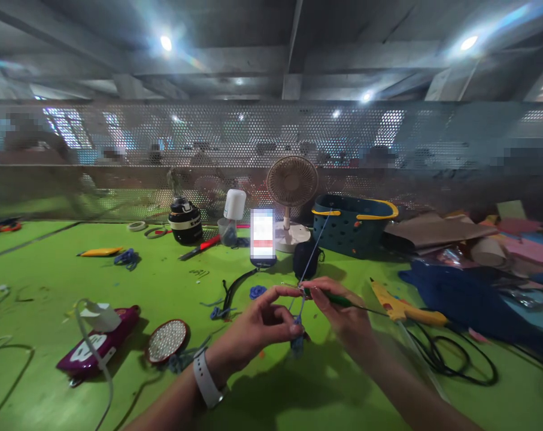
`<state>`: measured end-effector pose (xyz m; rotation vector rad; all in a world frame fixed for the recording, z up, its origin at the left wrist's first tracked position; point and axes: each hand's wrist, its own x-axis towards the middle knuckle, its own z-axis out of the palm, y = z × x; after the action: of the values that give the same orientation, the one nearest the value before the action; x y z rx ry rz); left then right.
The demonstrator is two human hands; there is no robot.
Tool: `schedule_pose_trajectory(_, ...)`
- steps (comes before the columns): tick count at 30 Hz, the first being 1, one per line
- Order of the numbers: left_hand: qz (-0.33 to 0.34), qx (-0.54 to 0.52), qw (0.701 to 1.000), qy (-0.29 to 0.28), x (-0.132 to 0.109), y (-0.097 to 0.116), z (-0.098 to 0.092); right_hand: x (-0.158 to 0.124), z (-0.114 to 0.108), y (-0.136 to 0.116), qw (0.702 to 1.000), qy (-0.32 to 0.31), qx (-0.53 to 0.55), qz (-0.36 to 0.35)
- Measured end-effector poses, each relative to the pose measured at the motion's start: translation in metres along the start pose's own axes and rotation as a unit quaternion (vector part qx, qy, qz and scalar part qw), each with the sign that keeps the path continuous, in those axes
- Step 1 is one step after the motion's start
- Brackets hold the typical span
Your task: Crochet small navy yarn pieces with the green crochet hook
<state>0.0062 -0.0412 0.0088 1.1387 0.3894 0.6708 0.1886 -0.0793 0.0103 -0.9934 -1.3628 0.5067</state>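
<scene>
My left hand, with a white watch on its wrist, pinches a small blue crocheted piece between thumb and fingers. Its index finger is stretched out with yarn over it. Closed around a crochet hook with a green handle is my right hand; the hook's tip meets the yarn by the left index fingertip. Blue yarn runs taut from there up to the dark green basket with yellow handles. A small blue crocheted rosette lies just beyond my left hand.
A phone with a lit screen stands before a fan. To the right lie a yellow glue gun, its black cable and dark blue fabric. At left are a purple power strip, a round studded disc and a yellow cutter.
</scene>
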Motion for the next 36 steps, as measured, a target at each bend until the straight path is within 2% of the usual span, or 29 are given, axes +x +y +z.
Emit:
schedule_pose_trajectory(9, -0.027, -0.019, 0.999, -0.034, -0.001, -0.002, -0.001, -0.003, 0.004, 0.000, 1.000, -0.003, -0.002, -0.004)
schedule_pose_trajectory(13, -0.039, -0.015, 0.998, -0.044, 0.000, -0.003, -0.002, -0.003, 0.004, -0.002, 1.000, -0.007, 0.004, 0.025)
schedule_pose_trajectory(17, -0.039, -0.016, 0.999, -0.025, 0.001, -0.002, -0.002, 0.002, 0.002, -0.005, 0.993, -0.001, 0.058, 0.100)
schedule_pose_trajectory(21, -0.032, -0.031, 0.999, 0.005, 0.002, 0.000, -0.002, 0.012, -0.004, -0.003, 0.973, 0.051, 0.164, 0.153)
schedule_pose_trajectory(24, -0.007, -0.039, 0.999, 0.030, 0.003, 0.001, -0.001, 0.020, -0.011, 0.002, 0.968, 0.089, 0.190, 0.141)
schedule_pose_trajectory(27, 0.035, -0.036, 0.996, 0.078, 0.005, -0.001, -0.001, 0.023, -0.016, 0.006, 0.967, 0.118, 0.194, 0.118)
schedule_pose_trajectory(30, 0.050, -0.048, 0.990, 0.120, 0.008, -0.003, -0.001, 0.022, -0.016, 0.006, 0.967, 0.118, 0.198, 0.111)
schedule_pose_trajectory(32, 0.039, -0.059, 0.990, 0.119, 0.009, -0.005, -0.001, 0.023, -0.015, 0.006, 0.962, 0.117, 0.219, 0.117)
schedule_pose_trajectory(36, 0.024, -0.063, 0.994, 0.086, 0.009, -0.008, 0.000, 0.029, -0.017, 0.007, 0.947, 0.163, 0.241, 0.138)
